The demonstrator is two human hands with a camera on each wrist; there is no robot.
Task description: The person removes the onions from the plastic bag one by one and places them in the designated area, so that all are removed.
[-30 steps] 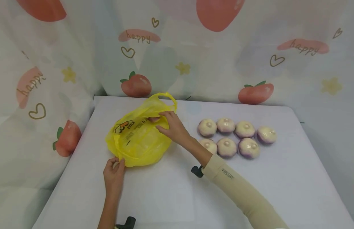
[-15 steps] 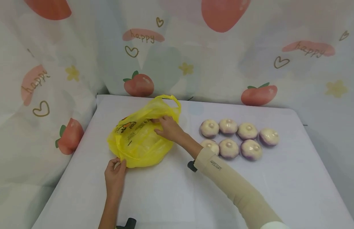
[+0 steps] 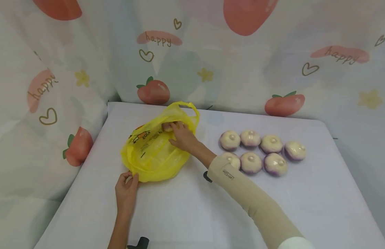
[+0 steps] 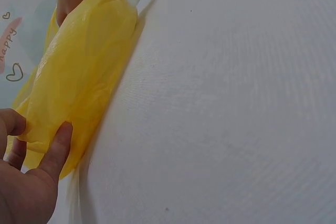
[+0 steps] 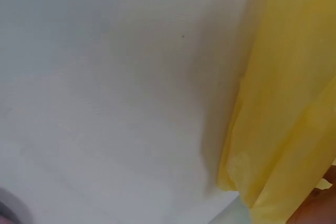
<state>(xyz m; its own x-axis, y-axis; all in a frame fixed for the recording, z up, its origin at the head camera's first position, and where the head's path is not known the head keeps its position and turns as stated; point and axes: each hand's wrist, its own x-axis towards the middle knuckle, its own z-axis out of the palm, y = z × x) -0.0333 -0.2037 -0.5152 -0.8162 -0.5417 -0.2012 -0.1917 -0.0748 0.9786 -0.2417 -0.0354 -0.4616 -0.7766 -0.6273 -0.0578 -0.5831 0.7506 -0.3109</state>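
Observation:
A yellow plastic bag (image 3: 158,162) with printed writing lies on the table, its mouth partly raised. My left hand (image 3: 126,185) pinches the near left edge of the bag; the left wrist view shows thumb and fingers (image 4: 62,137) at the crinkled plastic. My right hand (image 3: 184,138) reaches into the mouth, thumb spread apart from the fingers. At its fingertips, inside the bag, a rounded pale-and-purple thing (image 3: 166,127) partly shows, like the turnip-like vegetables on the table. In the right wrist view the hand (image 5: 315,205) is mostly hidden behind the plastic.
Several glossy cream-and-purple turnip-like vegetables (image 3: 251,162) sit in two rows right of the bag, under and beyond my right forearm. The white table (image 3: 180,214) ends at a curtain (image 3: 236,69) printed with fruit and hearts.
My right hand has moved slightly left, further into the bag, and the rounded thing has shifted left with its fingertips. My left hand keeps its pinch; the head view has turned slightly.

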